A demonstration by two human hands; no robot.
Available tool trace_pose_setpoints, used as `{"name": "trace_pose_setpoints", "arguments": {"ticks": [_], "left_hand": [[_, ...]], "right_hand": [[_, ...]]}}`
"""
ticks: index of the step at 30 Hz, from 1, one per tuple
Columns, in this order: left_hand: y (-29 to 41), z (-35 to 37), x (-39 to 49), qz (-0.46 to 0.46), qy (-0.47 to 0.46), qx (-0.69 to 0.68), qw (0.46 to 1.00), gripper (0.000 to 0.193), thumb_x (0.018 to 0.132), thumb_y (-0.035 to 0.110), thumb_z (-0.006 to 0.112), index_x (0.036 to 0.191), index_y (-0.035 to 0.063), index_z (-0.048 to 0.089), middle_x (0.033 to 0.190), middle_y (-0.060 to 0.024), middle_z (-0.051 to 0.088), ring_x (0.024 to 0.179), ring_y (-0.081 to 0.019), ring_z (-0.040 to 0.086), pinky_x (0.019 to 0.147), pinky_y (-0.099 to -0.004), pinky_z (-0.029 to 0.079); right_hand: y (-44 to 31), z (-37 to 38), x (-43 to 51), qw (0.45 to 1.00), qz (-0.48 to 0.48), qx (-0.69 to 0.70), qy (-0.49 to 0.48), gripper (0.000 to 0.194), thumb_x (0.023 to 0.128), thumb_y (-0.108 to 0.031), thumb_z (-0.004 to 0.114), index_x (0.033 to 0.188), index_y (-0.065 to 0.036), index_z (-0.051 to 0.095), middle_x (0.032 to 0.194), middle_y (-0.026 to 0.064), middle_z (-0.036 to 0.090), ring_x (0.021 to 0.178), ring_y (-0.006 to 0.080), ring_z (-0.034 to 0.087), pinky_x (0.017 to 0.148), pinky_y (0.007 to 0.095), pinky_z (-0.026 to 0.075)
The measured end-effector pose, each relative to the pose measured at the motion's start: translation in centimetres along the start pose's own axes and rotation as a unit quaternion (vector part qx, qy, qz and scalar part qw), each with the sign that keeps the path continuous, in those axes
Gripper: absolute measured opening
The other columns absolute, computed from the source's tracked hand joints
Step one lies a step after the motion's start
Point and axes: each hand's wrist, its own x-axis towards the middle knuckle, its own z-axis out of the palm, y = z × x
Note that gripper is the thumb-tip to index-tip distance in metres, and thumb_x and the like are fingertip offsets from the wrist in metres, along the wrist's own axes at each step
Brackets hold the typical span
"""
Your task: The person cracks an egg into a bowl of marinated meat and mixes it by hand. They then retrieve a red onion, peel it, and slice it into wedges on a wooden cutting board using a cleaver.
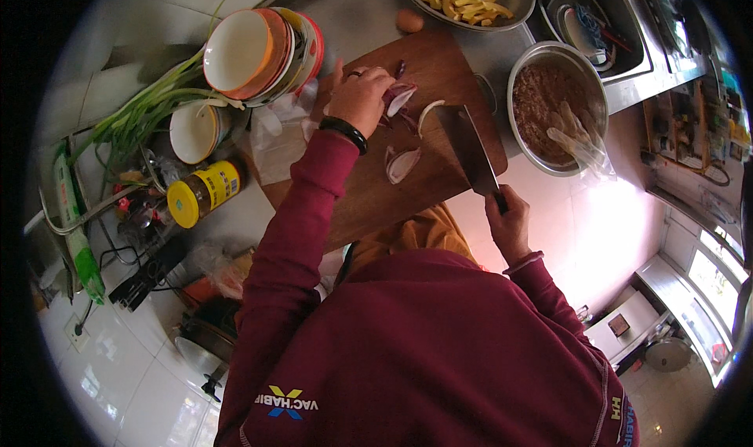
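My right hand grips the dark handle of a cleaver, whose broad blade lies over the right part of a wooden cutting board. My left hand is at the upper middle of the board, its fingers curled onto red onion pieces; the fingertips are partly hidden. A pale curved onion strip lies beside the blade's far end. Closer to me, a separate red onion wedge rests on the wood. A small purple scrap lies beyond my left fingers.
Stacked bowls, spring onions and a yellow-lidded jar stand left. Behind the board are an egg and a bowl of yellow strips. At right, a metal bowl holds brownish ground food and a plastic glove, near a sink.
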Motion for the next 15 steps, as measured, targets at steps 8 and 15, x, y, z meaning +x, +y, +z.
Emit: {"name": "trace_pose_setpoints", "arguments": {"ticks": [8, 15], "left_hand": [[-0.4, -0.8, 0.0, 0.004, 0.183, -0.028, 0.983, 0.013, 0.086, 0.012, 0.068, 0.098, 0.0088, 0.073, 0.099, -0.0035, 0.071, 0.102, -0.0244, 0.065, 0.108, -0.0484, 0.034], [0.2, -1.9, -3.2, -0.109, 0.207, -0.208, 0.950, 0.016, 0.090, 0.016, 0.065, 0.103, 0.0078, 0.071, 0.094, -0.0108, 0.071, 0.084, -0.0322, 0.067, 0.070, -0.0396, 0.053]], "right_hand": [[-0.4, -0.4, 0.3, 1.000, 0.030, 0.003, -0.010, 0.009, 0.091, -0.006, 0.063, 0.092, 0.002, 0.065, 0.064, 0.0082, 0.056, 0.057, 0.0109, 0.047, 0.053, 0.0302, 0.041], [-0.8, -0.3, 0.1, 0.997, 0.069, -0.001, -0.038, 0.009, 0.089, -0.006, 0.064, 0.092, 0.002, 0.065, 0.069, 0.0147, 0.061, 0.059, 0.0160, 0.055, 0.056, 0.0318, 0.046]]}}
